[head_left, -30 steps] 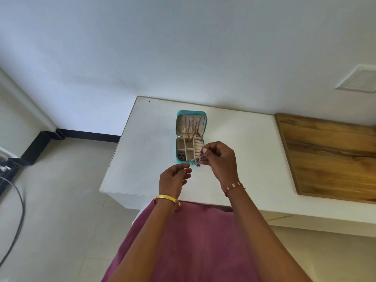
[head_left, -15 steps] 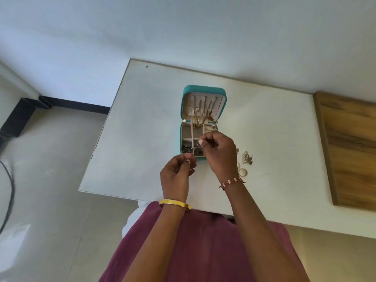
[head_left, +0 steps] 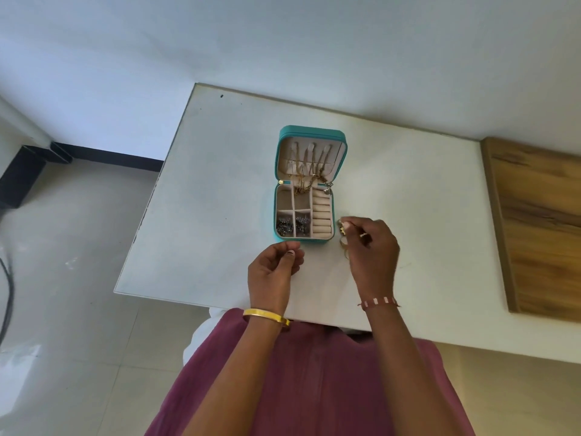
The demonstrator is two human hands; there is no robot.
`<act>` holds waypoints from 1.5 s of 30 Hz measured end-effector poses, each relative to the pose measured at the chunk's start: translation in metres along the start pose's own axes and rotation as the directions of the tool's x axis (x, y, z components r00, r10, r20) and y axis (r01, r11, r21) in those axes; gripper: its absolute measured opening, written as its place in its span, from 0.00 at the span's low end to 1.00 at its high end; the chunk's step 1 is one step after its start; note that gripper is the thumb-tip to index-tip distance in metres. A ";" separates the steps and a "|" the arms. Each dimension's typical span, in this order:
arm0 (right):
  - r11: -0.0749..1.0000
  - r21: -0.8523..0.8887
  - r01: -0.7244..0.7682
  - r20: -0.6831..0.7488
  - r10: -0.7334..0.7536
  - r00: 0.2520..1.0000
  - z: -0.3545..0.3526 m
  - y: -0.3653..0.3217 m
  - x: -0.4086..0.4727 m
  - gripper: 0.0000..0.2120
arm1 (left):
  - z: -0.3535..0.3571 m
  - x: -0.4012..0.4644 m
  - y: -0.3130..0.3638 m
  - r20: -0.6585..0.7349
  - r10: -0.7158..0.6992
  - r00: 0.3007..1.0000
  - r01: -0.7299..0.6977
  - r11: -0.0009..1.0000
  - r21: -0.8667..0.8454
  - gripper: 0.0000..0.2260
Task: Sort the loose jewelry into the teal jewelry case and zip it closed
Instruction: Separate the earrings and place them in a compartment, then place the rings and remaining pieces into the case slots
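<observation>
White rectangular tabletop (head_left: pixel 220 190) across mid-frame, against a pale wall; wood-grain panel (head_left: pixel 540 225) at right, grey tiled floor at left. Open teal zip jewelry case (head_left: pixel 309 187) at centre, well clear of every table edge. Right hand (head_left: pixel 371 247) just right of it, fingertips pinched on small gold jewelry piece (head_left: pixel 342 229), too blurred to identify. Left hand (head_left: pixel 272 269) below the case, loosely curled, apparently empty.
</observation>
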State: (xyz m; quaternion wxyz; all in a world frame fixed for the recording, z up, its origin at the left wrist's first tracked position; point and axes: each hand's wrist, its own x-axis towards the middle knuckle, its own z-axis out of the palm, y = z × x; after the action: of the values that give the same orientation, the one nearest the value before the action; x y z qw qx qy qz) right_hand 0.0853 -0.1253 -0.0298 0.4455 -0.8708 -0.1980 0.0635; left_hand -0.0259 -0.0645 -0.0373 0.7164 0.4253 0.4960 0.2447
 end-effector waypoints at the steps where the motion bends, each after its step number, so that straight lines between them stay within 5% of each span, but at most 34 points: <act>1: 0.999 0.011 -0.045 -0.040 0.046 0.998 -0.006 0.008 -0.003 0.06 | 0.003 -0.002 -0.001 0.014 -0.005 1.000 0.005 1.000 0.004 0.11; 6: 0.985 -0.030 -0.168 -0.107 0.164 0.981 -0.020 0.034 -0.006 0.07 | 0.021 -0.013 -0.009 0.105 -0.017 0.994 0.011 0.999 0.052 0.12; 17: 0.879 -0.440 0.184 0.118 -0.146 0.982 0.001 0.039 0.018 0.13 | 0.030 -0.008 -0.021 0.165 -0.036 0.986 0.022 0.996 0.084 0.12; 27: 0.991 -0.103 0.083 -0.050 -0.089 0.995 -0.015 0.029 0.011 0.09 | 0.027 -0.011 -0.022 0.208 0.009 0.978 -0.043 0.986 0.159 0.13; 39: 0.999 -0.035 -0.011 0.007 0.012 1.000 -0.022 0.031 0.007 0.07 | 0.024 -0.015 -0.022 0.235 -0.005 0.972 -0.036 0.985 0.171 0.13; 45: 0.949 0.260 -0.180 0.002 0.186 0.983 -0.027 0.012 -0.013 0.07 | 0.023 -0.011 -0.022 0.213 -0.022 0.977 -0.001 0.994 0.109 0.10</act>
State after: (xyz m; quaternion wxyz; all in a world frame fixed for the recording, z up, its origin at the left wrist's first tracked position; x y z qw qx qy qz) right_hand 0.0846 -0.1574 -0.0244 0.5496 -0.8205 -0.1013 0.1200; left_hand -0.0112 -0.0927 -0.0467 0.7425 0.4849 0.4310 0.1666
